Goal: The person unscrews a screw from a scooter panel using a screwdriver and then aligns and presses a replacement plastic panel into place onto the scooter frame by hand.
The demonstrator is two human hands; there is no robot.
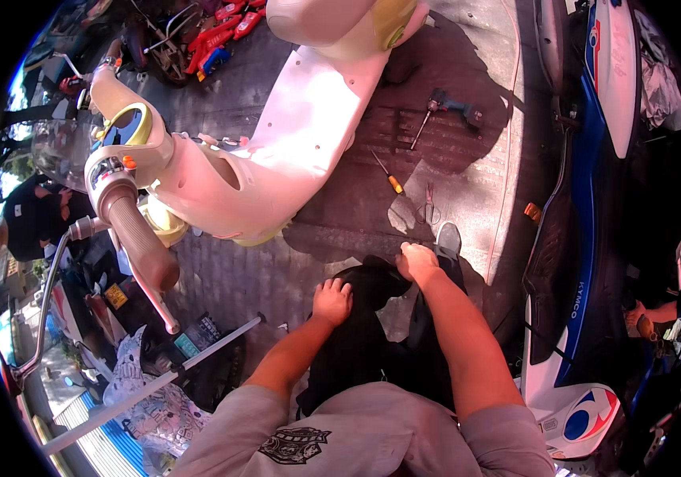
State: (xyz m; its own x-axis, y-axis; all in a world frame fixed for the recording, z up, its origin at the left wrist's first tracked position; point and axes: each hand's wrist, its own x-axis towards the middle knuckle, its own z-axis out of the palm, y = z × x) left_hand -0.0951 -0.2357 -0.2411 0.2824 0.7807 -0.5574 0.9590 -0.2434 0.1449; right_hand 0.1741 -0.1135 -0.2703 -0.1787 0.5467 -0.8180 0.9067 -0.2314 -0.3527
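My left hand rests on the dark cloth over my left leg, its fingers lying against it. Farther right, my right hand is closed at my right knee, and whatever may be inside the fingers is hidden. Both hands touch or lie beside my black trousers. Ahead and to the left stands a cream-white scooter with a brown handlebar grip. On the ground beyond my hands lie a screwdriver with a yellow handle, pliers and a power driver with a long bit.
A blue and white scooter runs along my right side. At lower left are a pale metal bar and a patterned cover. Red parts lie at the far left. Another person's hand shows at the right rim.
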